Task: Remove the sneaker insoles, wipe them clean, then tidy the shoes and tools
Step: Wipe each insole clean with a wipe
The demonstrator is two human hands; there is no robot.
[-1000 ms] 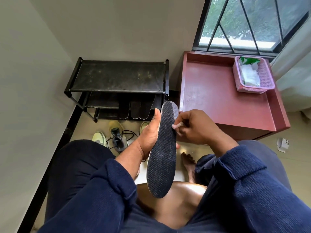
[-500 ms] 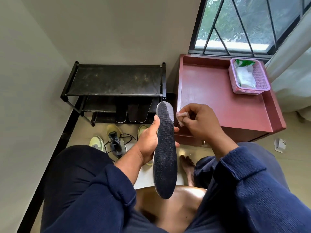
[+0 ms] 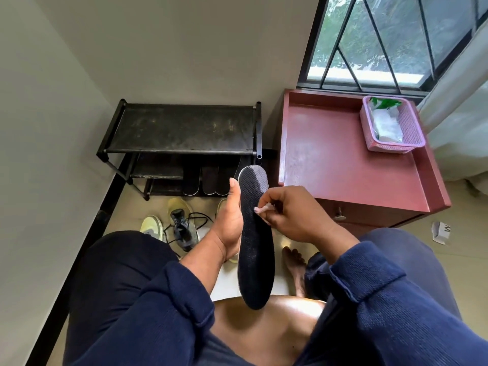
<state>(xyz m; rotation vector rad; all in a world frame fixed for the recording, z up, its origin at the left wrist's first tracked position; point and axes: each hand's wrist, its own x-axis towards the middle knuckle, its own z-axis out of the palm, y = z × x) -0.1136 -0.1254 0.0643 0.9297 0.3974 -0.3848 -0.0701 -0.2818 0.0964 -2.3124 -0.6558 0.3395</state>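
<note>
The red bench (image 3: 343,165) is standing under the window, carrying a pink basket (image 3: 412,133) with a packet of what look like wipes inside it. Beside it, a black shoe rack (image 3: 179,128) is standing against the wall, with several dark insoles leaning on its lower level. On the floor below the rack, pale yellow-green sneakers (image 3: 182,223) are lying loose, one with its laces trailing.

The person is sitting with the insole (image 3: 254,249) held upright between the knees, toe end up, heel end hanging just above a brown seat edge. The left hand (image 3: 228,225) is gripping the insole along its left edge at mid-length, thumb lying up the rim. The right hand (image 3: 293,215) is pinching a small white wipe (image 3: 264,207) and pressing it against the insole's upper right face.

Assessment: wiping is under way; a paler patch at the toe is showing, though whether it is wear or damp cannot be told. The insole is judged light, thin and flexible, with a textured fabric face offering good friction. It is likely to bend under pressure, so support is best taken along the edge directly behind the wiped area. The wipe is soft and small, liable to bunch.
</note>
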